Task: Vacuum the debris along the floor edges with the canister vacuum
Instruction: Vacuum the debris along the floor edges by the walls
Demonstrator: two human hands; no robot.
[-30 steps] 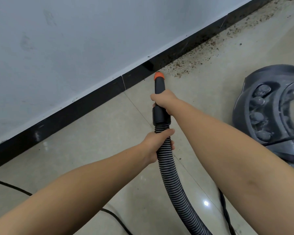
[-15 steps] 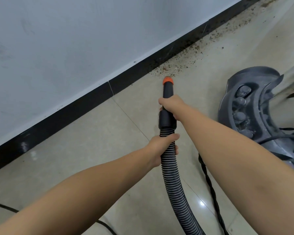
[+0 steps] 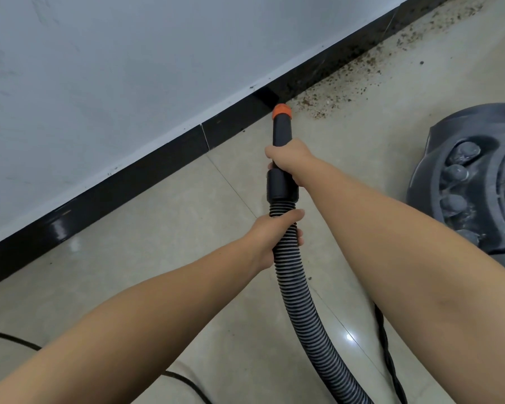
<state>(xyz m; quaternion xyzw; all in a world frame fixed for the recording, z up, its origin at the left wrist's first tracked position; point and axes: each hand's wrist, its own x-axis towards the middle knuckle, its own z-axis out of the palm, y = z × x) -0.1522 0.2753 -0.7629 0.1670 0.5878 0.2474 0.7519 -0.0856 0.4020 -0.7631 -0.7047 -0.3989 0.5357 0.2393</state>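
A ribbed grey vacuum hose [image 3: 299,293] runs up from the bottom edge to a black nozzle tube with an orange tip [image 3: 281,110]. My right hand [image 3: 289,161] grips the black tube just behind the tip. My left hand [image 3: 274,237] grips the ribbed hose below the black collar. The orange tip sits at the foot of the black baseboard [image 3: 146,182], at the left end of a band of brown debris [image 3: 341,88] that stretches along the wall to the upper right. The dark grey canister vacuum [image 3: 464,182] stands on the floor at the right.
A grey-white wall [image 3: 129,68] rises above the baseboard. The floor is beige tile [image 3: 172,243]. A black cord [image 3: 18,341] crosses the lower left floor, and another twisted cord [image 3: 388,351] lies beside the hose under my right forearm.
The orange tip has moved forward from the open tile to the baseboard, reaching the near end of the debris. Both hands kept their grips.
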